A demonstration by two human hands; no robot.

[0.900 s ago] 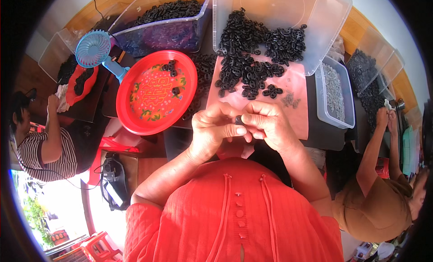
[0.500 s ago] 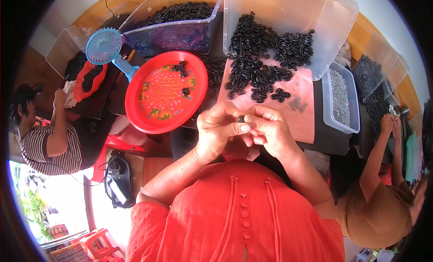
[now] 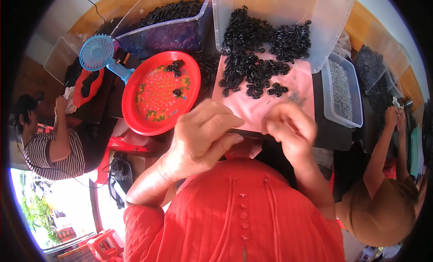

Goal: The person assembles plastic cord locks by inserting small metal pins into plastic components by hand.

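Note:
My left hand is over my lap near the table's front edge, thumb apart from the fingers, with nothing visible between them. To its right, my right hand has its fingers curled inward; whatever they may hold is hidden. Both hands are slightly blurred and apart from each other. Just beyond them, a pile of small black oval pieces with holes spreads from a tipped clear bin onto a pink sheet. Several thin metal bits lie on this sheet. A few black pieces sit in a red round tray.
A blue handheld fan stands left of the tray. Behind it is a clear bin of black pieces. A clear box of small metal parts stands at the right. Co-workers sit at left and right.
My hands were together, holding a small black piece between the fingertips. Now they have parted, the left going left and the right going right. That piece is out of sight.

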